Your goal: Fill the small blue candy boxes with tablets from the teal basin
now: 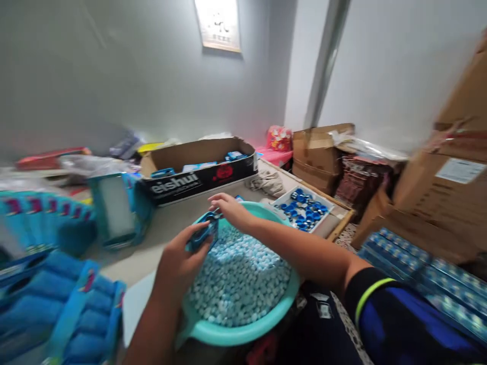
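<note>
My left hand (pixel 184 263) is wrapped round a small blue container (pixel 203 233), tilted above the near-left part of a turquoise basin (pixel 243 337). At the container's far end, my right hand (pixel 230 209) has its fingers bent and drawn together; what they pinch is too small and blurred to make out. Many small, pale blue and white pellets (pixel 243 284) fill much of the basin below both hands. Just right of the basin, a white tray (pixel 323 218) holds several blue and silver round caps (pixel 302 210).
A black-sided carton (pixel 201 185) with blue packets stands behind the basin. Blue packs (pixel 49 304) and a turquoise display box (pixel 116 210) are on the left. Brown cartons (pixel 429 187) and blue packaged goods (pixel 422 274) lie on the right. A crumpled cloth (pixel 266 183) rests beyond the basin.
</note>
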Demonstrator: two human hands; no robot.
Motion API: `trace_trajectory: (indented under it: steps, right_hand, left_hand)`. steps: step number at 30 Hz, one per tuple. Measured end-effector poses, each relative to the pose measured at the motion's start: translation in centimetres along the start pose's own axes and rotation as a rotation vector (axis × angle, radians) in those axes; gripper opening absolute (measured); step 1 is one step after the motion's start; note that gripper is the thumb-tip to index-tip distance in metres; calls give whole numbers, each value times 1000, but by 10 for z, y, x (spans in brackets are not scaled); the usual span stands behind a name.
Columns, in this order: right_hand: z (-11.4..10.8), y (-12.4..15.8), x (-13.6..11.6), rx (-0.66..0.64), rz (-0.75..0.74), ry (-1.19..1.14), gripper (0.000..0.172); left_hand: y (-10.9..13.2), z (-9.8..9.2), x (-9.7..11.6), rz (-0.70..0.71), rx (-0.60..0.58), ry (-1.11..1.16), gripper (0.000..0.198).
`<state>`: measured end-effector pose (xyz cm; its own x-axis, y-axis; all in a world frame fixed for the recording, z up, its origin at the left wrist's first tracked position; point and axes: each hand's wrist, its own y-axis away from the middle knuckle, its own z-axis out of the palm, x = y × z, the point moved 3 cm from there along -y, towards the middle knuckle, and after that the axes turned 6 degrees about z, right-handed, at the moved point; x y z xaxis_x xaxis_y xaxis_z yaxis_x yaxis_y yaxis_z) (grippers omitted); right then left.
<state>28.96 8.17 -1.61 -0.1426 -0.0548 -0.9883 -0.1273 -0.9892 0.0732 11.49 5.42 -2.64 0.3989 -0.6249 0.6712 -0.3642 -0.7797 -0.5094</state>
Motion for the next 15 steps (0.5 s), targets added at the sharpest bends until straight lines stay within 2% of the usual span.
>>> trace_trajectory:
  steps: [7, 12, 15]
  right_hand:
    - [4, 7, 5, -77, -19, 52, 10]
    - [4, 6, 10, -114, -37, 107, 7]
    - [4, 7, 14, -124, -6, 146, 13]
  left_hand:
    - [4, -2, 5, -53, 58, -38, 38]
    - [6, -2, 5, -46, 33, -32, 36]
    - [6, -2, 7, 0, 0, -24, 35]
